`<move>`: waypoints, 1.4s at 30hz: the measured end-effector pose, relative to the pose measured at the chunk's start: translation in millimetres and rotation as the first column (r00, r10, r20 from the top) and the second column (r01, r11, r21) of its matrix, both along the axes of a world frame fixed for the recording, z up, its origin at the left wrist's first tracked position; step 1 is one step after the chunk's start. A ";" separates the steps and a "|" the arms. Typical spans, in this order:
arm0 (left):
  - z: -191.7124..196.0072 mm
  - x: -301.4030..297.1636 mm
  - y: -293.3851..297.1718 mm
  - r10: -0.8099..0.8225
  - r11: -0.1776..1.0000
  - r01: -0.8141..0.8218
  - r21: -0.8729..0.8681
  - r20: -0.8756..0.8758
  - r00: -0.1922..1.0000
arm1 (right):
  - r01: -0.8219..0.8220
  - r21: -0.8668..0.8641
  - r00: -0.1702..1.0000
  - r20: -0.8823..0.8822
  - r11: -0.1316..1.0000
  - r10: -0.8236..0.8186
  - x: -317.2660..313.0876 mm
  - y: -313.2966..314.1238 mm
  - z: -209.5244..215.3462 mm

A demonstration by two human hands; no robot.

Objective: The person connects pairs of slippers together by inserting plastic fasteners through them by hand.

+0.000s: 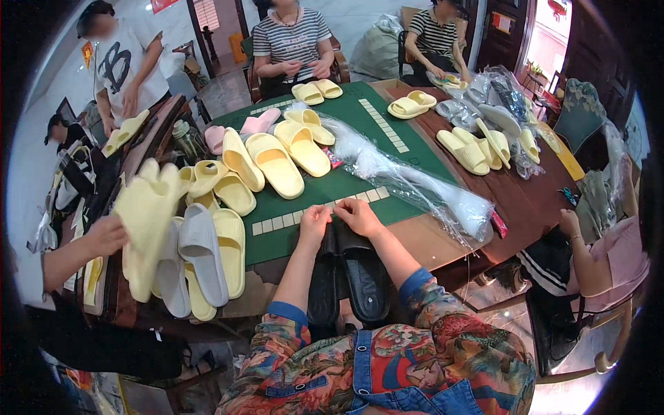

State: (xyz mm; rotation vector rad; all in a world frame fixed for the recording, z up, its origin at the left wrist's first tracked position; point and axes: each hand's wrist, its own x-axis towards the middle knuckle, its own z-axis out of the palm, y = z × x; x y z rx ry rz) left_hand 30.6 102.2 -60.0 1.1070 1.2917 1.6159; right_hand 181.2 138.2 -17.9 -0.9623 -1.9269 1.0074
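Observation:
My left hand (317,223) and my right hand (358,216) are close together at the near edge of the green table mat (277,241). The fingers of both are closed in a pinch; whatever lies between them is too small to make out. Just below them, a pair of black slippers lies side by side, the left slipper (323,285) partly behind my left forearm and the right slipper (366,283) between my arms. Beyond my hands a row of pale tiles (277,223) crosses the mat.
Yellow slippers (274,166) and grey slippers (202,249) crowd the left side. A co-worker's hand (107,235) there holds blurred yellow slippers (146,221). Clear plastic bags (415,183) stretch across the mat. More slippers (463,149) lie at right; several people surround the table.

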 end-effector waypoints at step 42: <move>61.9 -10.1 -50.4 -0.361 0.915 0.256 -0.313 -0.347 0.866 | -0.288 -0.178 0.954 -0.142 0.941 0.265 1.8 1.0 -5.1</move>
